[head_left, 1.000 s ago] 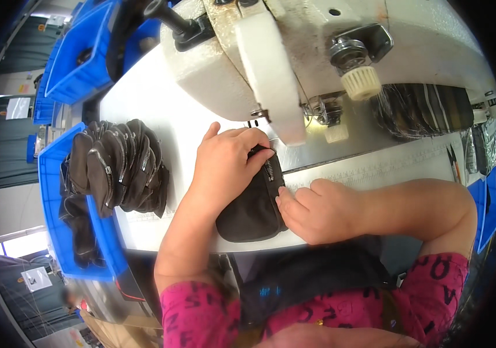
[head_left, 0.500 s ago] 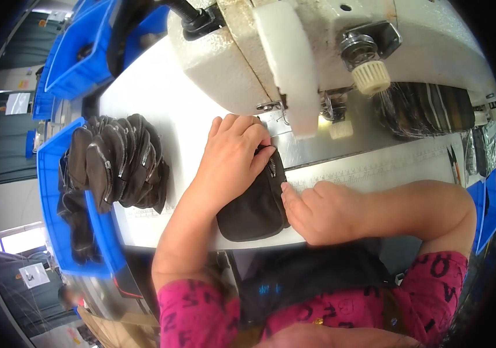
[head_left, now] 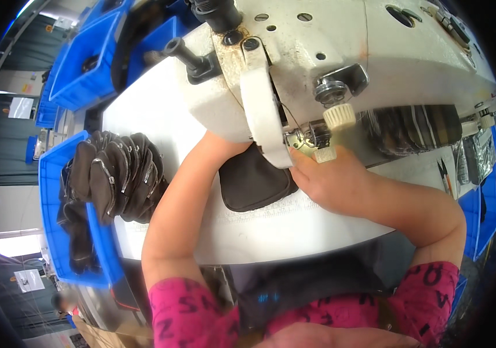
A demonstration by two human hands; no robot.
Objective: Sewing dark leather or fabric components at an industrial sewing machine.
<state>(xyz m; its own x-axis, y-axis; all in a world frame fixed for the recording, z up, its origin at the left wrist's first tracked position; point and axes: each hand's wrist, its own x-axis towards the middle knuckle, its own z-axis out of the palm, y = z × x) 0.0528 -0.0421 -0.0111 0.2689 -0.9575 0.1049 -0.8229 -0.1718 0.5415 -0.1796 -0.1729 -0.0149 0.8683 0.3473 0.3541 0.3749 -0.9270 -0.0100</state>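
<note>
A dark brown-black fabric pouch [head_left: 255,181] with rounded corners lies flat on the white table, its far end hidden under the sewing machine head [head_left: 259,104]. My left hand [head_left: 229,146] reaches beneath the machine head at the pouch's far left. Its fingers are hidden there. Close beside the needle area, my right hand [head_left: 332,178] is closed at the pouch's right edge, its fingertips partly covered by the machine's parts. The pouch's zipper, seen earlier, is out of sight.
Left of my arm, a pile of dark zippered pouches [head_left: 121,174] overhangs a blue bin [head_left: 102,249]. More dark striped fabric pieces [head_left: 416,130] lie behind the machine's arm. Scissors or a similar pointed tool [head_left: 445,177] rest at the right, near a blue bin [head_left: 480,220].
Both hands have moved away from me with the pouch, toward the needle. The left hand has gone under the machine head, and the zipper is now hidden. The view has shifted slightly.
</note>
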